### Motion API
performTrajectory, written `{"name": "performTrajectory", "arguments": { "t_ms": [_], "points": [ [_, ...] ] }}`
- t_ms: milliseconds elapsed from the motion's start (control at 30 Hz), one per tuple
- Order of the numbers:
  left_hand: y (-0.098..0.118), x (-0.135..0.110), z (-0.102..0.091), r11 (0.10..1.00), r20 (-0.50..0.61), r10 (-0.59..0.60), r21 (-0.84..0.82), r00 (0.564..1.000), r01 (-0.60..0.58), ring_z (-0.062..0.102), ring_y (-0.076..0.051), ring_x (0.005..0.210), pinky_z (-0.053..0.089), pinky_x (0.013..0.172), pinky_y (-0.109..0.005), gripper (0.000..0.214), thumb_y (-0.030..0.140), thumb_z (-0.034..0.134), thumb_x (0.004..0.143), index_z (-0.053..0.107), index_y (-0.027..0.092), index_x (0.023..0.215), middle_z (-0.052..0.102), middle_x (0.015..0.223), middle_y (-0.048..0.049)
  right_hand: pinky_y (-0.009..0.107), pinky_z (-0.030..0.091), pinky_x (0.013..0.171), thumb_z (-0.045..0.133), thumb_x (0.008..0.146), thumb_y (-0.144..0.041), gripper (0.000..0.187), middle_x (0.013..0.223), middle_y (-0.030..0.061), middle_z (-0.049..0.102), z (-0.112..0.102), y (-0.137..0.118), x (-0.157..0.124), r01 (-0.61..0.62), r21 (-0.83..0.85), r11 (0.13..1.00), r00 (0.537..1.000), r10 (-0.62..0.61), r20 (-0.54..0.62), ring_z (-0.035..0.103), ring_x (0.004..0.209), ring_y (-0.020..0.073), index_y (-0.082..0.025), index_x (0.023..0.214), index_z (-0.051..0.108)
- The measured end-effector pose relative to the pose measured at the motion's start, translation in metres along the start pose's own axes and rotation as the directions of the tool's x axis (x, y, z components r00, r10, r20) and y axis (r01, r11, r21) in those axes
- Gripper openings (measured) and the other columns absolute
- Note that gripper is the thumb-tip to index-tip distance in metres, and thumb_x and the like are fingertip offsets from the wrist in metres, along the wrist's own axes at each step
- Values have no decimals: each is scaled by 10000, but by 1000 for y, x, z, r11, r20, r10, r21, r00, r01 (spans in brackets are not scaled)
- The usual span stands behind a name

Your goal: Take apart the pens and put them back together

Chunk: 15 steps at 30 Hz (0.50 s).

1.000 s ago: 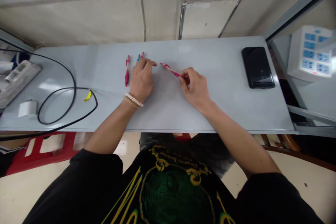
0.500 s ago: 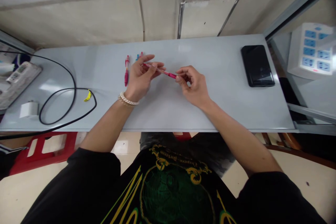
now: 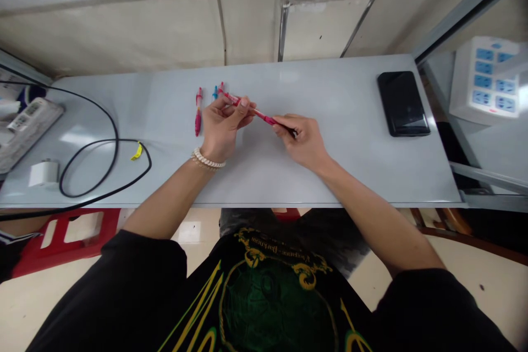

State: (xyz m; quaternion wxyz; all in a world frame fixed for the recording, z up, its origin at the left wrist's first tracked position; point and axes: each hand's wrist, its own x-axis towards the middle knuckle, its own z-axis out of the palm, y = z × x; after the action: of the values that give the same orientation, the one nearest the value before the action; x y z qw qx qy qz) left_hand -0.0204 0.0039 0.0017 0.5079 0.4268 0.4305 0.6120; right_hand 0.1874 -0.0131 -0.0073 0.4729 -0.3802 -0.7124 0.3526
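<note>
A pink pen (image 3: 260, 115) with a clear barrel is held between my two hands over the middle of the table. My left hand (image 3: 228, 121) pinches its upper part between thumb and fingers. The grip end is clasped by my right hand (image 3: 300, 137), whose fingers hide the tip. Left of my left hand a second pink pen (image 3: 198, 111) lies on the tabletop. Just beyond my left fingers show the ends of a blue pen (image 3: 215, 92) and another pink pen (image 3: 221, 87), the rest covered by the hand.
On the grey table (image 3: 350, 170), a black phone-like slab (image 3: 403, 103) lies at the right. A black cable (image 3: 117, 137) loops at the left beside a white charger (image 3: 43, 172) and a power strip (image 3: 31, 129). A white socket block (image 3: 484, 80) sits beyond the right end.
My left fingers have drawn in and closed more around the pen's upper part. My right fingers have straightened somewhat along its grip end.
</note>
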Motion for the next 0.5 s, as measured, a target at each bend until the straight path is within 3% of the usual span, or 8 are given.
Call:
{"name": "performTrajectory", "arguments": {
  "t_ms": [67, 167, 300, 400, 500],
  "points": [
    [-3, 1, 0, 1000, -40, -7, -15, 999, 7, 832, -172, 838, 680, 736, -234, 385, 496, 991, 819, 736, 209, 855, 841, 916, -45, 316, 509, 688, 722, 1002, -675, 461, 826, 18, 673, 2, 2, -1, 23, 5, 1000, 997, -22, -80, 572, 710, 145, -225, 1014, 821],
    [-6, 4, -1, 998, -67, -6, -59, 998, 2, 837, -167, 878, 685, 776, -227, 349, 458, 989, 832, 737, 218, 861, 844, 936, -35, 310, 576, 716, 803, 938, -685, 504, 899, 21, 735, 4, 1, -2, -51, 106, 993, 992, 62, -107, 651, 743, 147, -241, 1177, 802],
    [-3, 6, -1, 996, -80, -25, -82, 997, 18, 847, -198, 963, 698, 855, -270, 293, 396, 976, 863, 742, 222, 888, 842, 965, -33, 285, 595, 667, 741, 996, -666, 461, 802, 14, 736, 3, -4, -2, -135, 214, 968, 987, 151, -58, 682, 686, 131, -212, 1055, 802],
    [-1, 5, 1, 996, -97, -36, -89, 995, 28, 848, -213, 1000, 700, 901, -297, 280, 390, 954, 891, 733, 218, 890, 837, 970, -38, 276, 627, 715, 894, 870, -631, 465, 953, 28, 789, 2, -6, -1, -93, 231, 968, 982, 128, -139, 743, 801, 144, -232, 1089, 799],
    [-1, 4, 2, 995, -92, -27, -97, 995, 18, 848, -199, 965, 700, 874, -276, 298, 406, 962, 880, 733, 217, 889, 835, 955, -35, 250, 583, 577, 826, 932, -650, 460, 845, 18, 769, 0, -8, 0, -160, 281, 946, 977, 193, -95, 707, 666, 126, -221, 1091, 775]
  ]
}}
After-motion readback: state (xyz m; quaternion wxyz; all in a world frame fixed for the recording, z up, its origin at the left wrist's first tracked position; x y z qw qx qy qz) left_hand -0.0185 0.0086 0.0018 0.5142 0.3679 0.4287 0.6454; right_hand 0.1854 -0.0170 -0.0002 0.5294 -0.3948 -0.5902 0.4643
